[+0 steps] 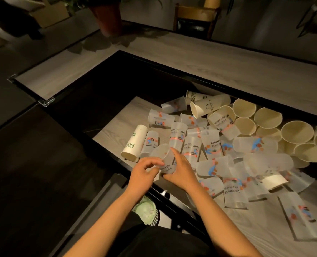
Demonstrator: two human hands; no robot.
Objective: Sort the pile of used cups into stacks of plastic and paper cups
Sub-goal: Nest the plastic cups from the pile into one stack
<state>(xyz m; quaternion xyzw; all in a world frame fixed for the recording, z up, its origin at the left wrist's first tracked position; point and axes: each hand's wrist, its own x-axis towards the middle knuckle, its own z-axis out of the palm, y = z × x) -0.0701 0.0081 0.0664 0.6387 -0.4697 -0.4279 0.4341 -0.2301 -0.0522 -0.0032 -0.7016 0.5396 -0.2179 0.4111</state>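
A frosted plastic cup printed "Leisure Life" is tilted between both hands at the table's near edge. My right hand wraps its lower body, and my left hand pinches its side with fingers curled. Behind it spreads a pile of several plastic cups lying on their sides. Several paper cups with cream insides lie at the back right. One white paper cup lies alone on the left of the pile.
The cups lie on a pale wood table with black frame rails. A second wooden surface runs behind. A plant pot and a chair stand beyond. A green basket sits on the floor below.
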